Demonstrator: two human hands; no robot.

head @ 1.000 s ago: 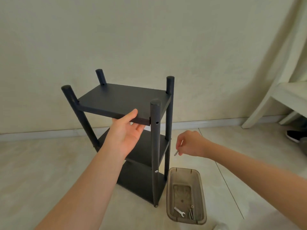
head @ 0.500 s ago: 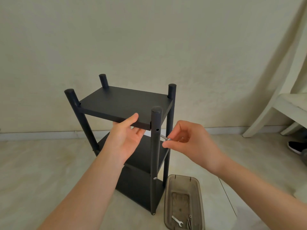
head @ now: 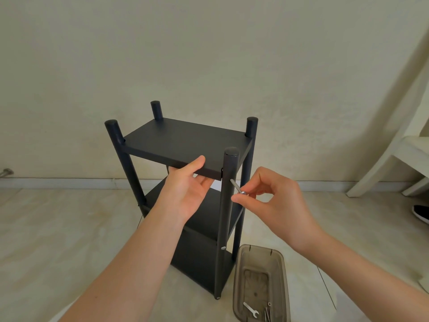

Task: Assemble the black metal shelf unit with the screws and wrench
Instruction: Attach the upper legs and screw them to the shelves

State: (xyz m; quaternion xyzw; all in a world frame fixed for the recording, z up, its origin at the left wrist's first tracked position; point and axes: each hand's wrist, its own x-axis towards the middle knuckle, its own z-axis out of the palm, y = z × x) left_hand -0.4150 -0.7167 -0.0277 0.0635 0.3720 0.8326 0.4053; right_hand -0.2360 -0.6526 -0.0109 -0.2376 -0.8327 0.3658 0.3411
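Head cam: the shelf unit [head: 197, 256] stands on the floor. Our left hand [head: 185, 191] pinches the top shelf [head: 185, 140], thumb above, fingers under. Our right hand [head: 274, 201] pinches a screw [head: 236, 186], tip at the front post [head: 228, 205] hole. If that shelf sags, the holes likely misalign and the screw jams or drops. The wrench [head: 250, 309] lies in the plastic bin [head: 260, 247].

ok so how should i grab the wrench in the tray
Pinch the wrench across its thin middle, reaching straight down through the open top of the tray. It lies flat and slanted on the tray floor, so only its narrow edges offer a hold. Its forked end points toward the screws, so the plain end probably leaves your fingers more room.
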